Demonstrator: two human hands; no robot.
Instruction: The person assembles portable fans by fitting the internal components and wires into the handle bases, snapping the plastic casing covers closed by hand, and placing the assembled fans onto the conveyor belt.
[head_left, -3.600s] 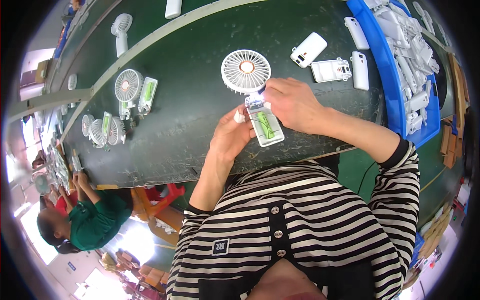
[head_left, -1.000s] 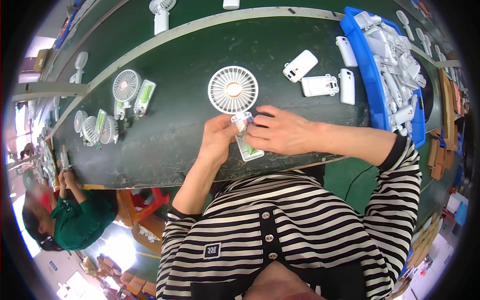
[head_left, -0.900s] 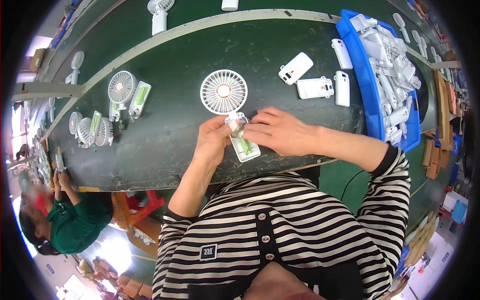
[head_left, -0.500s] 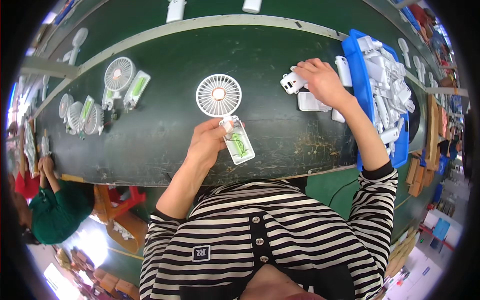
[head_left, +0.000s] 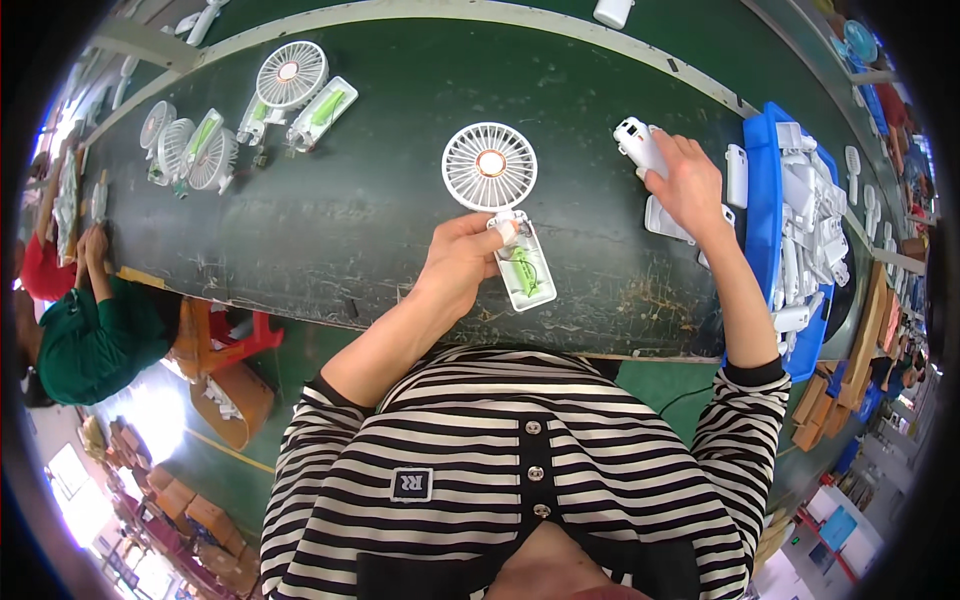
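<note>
My left hand is closed on the open-backed handle of a white handheld fan, thumb across the neck just below the round grille. Inside the handle lie a green battery and thin dark wires. Off to the right, my right hand grips a white handle cover with small dark cutouts at its far end; fingers hide the rest of it. Under that hand lies a second white shell, partly covered. Another white cover lies between the hand and a blue bin.
The blue bin, heaped with white plastic parts, stands at the right. Several opened fans lie at the left of the dark green table. A pale rail runs along the far side. A co-worker's hands rest at the far left edge.
The whole view has shifted, so the table items appear farther right and higher. The cover in my right hand has turned, its far end now pointing more away from me. My left hand keeps its hold.
</note>
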